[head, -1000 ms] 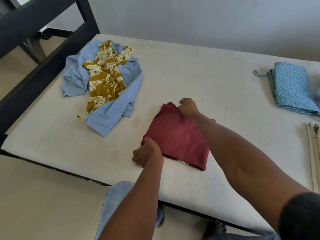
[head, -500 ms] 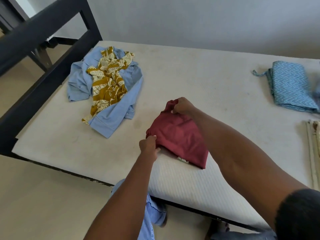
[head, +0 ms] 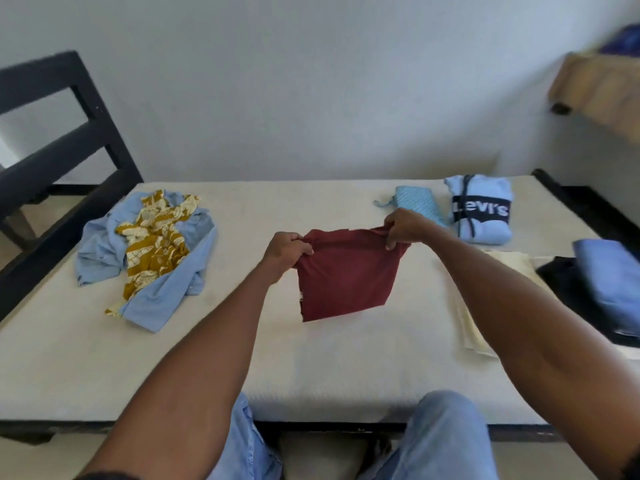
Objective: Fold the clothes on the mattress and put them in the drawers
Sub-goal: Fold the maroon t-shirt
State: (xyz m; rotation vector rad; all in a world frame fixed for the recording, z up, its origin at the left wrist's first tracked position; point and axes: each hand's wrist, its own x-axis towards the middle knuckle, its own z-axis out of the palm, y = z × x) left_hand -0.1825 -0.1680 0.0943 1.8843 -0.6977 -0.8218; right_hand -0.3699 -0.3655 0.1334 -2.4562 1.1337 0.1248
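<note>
A folded maroon garment (head: 343, 275) hangs in the air above the white mattress (head: 242, 341). My left hand (head: 285, 251) grips its upper left corner and my right hand (head: 403, 226) grips its upper right corner. An unfolded light blue shirt (head: 162, 296) lies crumpled at the mattress's left, with a mustard patterned cloth (head: 152, 240) on top of it.
Folded items lie on the right of the mattress: a blue chevron cloth (head: 415, 202), a light blue Levi's hoodie (head: 481, 209), a cream cloth (head: 474, 323), a dark garment (head: 568, 282) and a blue one (head: 613, 289). A black bed frame (head: 69, 140) stands left. A wooden drawer (head: 599, 88) juts out upper right.
Both hands have lifted the maroon garment off the mattress and now hold it up by its top corners. The view has swung right and up, showing more folded clothes.
</note>
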